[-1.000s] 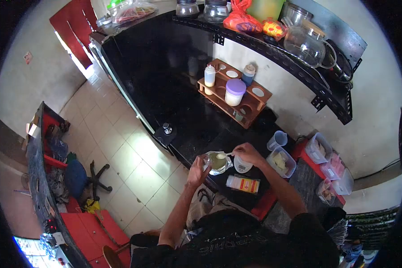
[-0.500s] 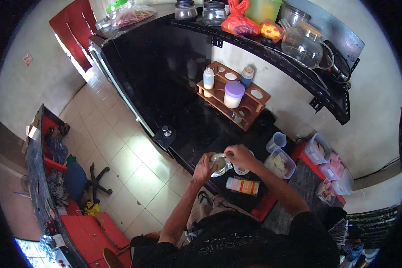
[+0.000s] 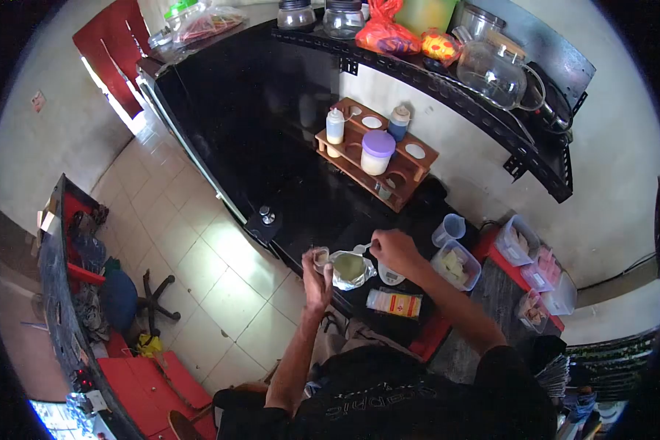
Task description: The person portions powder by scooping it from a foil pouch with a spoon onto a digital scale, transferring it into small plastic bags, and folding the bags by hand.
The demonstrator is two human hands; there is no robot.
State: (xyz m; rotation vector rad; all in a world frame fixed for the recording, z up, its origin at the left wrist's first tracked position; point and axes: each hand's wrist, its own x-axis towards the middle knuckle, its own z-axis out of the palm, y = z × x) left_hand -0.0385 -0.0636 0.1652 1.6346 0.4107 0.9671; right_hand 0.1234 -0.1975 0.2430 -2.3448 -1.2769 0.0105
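Observation:
My left hand is closed round a small clear cup beside the counter's front edge. Its contents are too small to make out. Just right of it lies an opened foil pouch with a pale greenish content inside. Above the pouch, my right hand grips a small pale spoon, its bowl pointing left over the pouch's far rim. A white round-topped device, perhaps a scale, is partly hidden under my right hand. Nearer my body lies a packet with a yellow and red label.
A wooden rack holds bottles and a purple-lidded jar. Clear tubs and a plastic jug stand to the right. A metal tamper-like object sits at the counter's left edge. The shelf overhangs the back.
My left hand has moved left off the pouch and now shows the small cup. My right hand has lifted slightly, and the spoon is now visible. The view has shifted a little.

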